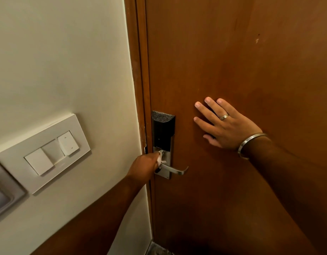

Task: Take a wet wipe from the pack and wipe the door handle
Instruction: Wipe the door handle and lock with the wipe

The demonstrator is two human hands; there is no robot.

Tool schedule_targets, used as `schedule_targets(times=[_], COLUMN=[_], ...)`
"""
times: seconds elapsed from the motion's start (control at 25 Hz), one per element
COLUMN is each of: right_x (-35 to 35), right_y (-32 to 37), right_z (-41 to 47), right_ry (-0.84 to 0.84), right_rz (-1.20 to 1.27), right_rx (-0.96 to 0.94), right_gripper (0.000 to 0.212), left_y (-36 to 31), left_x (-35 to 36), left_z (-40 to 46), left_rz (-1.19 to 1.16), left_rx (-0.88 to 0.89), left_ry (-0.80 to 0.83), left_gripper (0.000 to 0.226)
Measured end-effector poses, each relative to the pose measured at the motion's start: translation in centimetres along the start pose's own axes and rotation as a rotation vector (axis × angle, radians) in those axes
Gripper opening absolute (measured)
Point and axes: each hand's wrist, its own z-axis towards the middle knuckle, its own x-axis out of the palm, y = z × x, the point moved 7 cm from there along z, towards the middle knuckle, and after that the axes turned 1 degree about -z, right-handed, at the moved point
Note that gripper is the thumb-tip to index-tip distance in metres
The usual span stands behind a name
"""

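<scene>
Head view:
Left hand (pixel 145 165): it is closed tight around a bunched white wet wipe (pixel 160 159).
Wet wipe: it pokes out at the front of the left hand and touches the shiny lock plate (pixel 169 153).
Door handle (pixel 174 169): it is a silver lever, and its root is right by the left hand's knuckles.
Long way of the handle: it runs sideways, away from the left hand toward the right, and its tip curls up a little.
Right hand (pixel 225 126): it is flat and open on the brown door (pixel 232 61), holding nothing, up and to the right of the handle.
Nearer hand: the left one, which touches the lock plate; the right one is well apart.
Next move, my guess: slide the wipe right along the lever to its tip.
Wipe pack: not in view.
</scene>
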Motion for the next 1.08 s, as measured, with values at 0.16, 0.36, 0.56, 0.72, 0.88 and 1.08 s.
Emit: schedule_targets(times=[0.16, 0.36, 0.56, 0.72, 0.88, 1.08], right_x=[0.0, 0.0, 0.1, -0.2, -0.3, -0.3], right_y=[-0.1, -0.2, -0.2, -0.2, -0.2, -0.2], right_z=[0.0, 0.1, 0.0, 0.1, 0.1, 0.0], right_ry=[-0.010, -0.026, -0.020, -0.027, -0.026, -0.023], right_rz=[0.004, 0.009, 0.016, 0.011, 0.012, 0.012], right_rx=[0.005, 0.008, 0.006, 0.013, 0.015, 0.011], right_gripper=[0.063, 0.061, 0.062, 0.062, 0.061, 0.061], left_y=[-0.1, 1.2, 0.6, -2.8, -1.6, -4.5], left_x=[-0.1, 1.1, -0.1, 0.9, 0.6, 2.4], left_z=[-0.4, 1.2, -1.1, 0.5, 0.8, -0.5], left_rz=[-0.067, -0.018, 0.370, 0.436, 0.412, 0.378], left_rx=[-0.010, -0.268, 0.404, 0.545, 0.499, 0.691], left_ry=[-0.007, 0.262, 0.128, 0.189, 0.208, 0.130], left_gripper=[0.003, 0.029, 0.056, 0.039, 0.033, 0.046])
